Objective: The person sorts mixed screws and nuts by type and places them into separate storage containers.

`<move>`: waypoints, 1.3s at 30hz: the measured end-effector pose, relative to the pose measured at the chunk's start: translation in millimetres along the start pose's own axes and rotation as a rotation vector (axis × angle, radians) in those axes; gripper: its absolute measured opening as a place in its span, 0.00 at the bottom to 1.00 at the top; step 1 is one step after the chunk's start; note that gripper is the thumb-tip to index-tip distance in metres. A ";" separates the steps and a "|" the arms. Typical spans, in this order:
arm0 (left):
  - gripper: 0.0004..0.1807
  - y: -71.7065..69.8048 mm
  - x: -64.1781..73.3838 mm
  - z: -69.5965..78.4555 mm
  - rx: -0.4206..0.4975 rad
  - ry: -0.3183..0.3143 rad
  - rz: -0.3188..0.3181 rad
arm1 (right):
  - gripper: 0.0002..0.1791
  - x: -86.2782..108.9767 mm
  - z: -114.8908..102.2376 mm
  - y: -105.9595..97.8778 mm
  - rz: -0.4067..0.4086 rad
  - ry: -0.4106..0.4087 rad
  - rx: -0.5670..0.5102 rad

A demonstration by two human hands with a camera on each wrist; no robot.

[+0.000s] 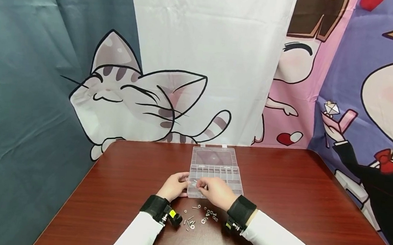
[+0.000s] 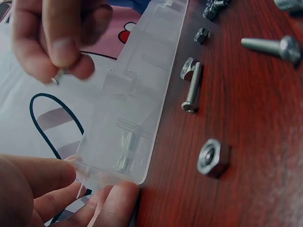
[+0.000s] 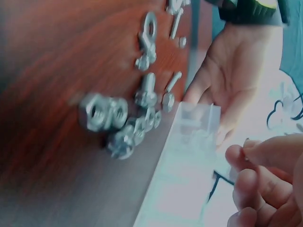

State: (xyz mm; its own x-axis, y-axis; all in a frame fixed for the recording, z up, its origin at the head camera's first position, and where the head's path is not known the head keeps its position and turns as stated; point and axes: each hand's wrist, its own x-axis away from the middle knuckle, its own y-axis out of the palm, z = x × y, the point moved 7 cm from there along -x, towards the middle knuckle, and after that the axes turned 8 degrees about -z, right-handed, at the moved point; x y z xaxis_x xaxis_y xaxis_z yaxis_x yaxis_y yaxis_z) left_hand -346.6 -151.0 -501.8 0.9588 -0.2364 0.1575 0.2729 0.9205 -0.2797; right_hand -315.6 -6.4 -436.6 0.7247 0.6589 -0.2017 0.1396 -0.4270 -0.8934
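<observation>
A clear plastic compartment box (image 1: 237, 177) lies on the table with its lid (image 1: 214, 157) folded back. My left hand (image 1: 172, 186) holds the box by its left side, fingers and thumb about the corner in the left wrist view. Over the left compartments, my right hand (image 1: 217, 191) pinches a small metal piece (image 2: 57, 76) between thumb and fingertips; only its tip shows, so I cannot tell its kind. Inside the corner compartment, screws (image 2: 124, 151) show through the wall.
Loose hardware lies in front of the box: a hex nut (image 2: 211, 157), a screw (image 2: 193, 89) against another nut, a washer (image 3: 150, 27) and several more pieces. The brown table (image 1: 120, 210) meets printed cloth hangings (image 1: 209, 29) at its far edge.
</observation>
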 end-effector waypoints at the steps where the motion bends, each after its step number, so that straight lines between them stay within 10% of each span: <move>1: 0.25 0.0 0.2 -0.7 0.001 0.000 -0.001 | 0.03 -1.0 1.2 0.1 -0.007 0.011 -0.003; 28: 0.26 -2.8 23.0 39.0 0.032 0.015 -0.049 | 0.06 -37.7 6.2 14.3 -0.154 -0.003 0.190; 39: 0.26 -1.2 4.7 5.4 0.062 0.018 -0.042 | 0.06 -39.4 9.5 25.1 -0.176 -0.006 0.204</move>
State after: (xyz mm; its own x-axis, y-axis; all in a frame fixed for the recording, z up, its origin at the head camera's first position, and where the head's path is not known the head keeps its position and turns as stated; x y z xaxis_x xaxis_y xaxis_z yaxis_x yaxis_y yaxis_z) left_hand -342.9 -151.6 -495.6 0.9481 -0.2801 0.1503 0.3078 0.9272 -0.2137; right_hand -347.1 -37.2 -454.8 0.6973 0.7157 -0.0382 0.1234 -0.1724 -0.9773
